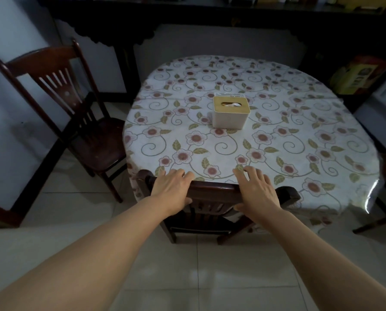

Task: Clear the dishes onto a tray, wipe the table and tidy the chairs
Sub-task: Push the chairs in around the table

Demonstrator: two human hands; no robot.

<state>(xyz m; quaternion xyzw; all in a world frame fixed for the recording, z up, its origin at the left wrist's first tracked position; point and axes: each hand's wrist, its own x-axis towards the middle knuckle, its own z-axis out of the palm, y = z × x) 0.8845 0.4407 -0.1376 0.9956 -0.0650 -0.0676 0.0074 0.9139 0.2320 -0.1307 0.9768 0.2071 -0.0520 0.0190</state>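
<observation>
My left hand (172, 187) and right hand (258, 190) both grip the top rail of the near chair (212, 191), fingers spread over it, thumbs under. That chair is tucked against the table (277, 140). A tissue box (231, 112) sits mid-table. A second chair (75, 113) stands left of the table, angled away.

A single head-worn wide-angle view looks forward and steeply down from above the near edge of the table (277, 140), close over the chair (212, 189) there.
</observation>
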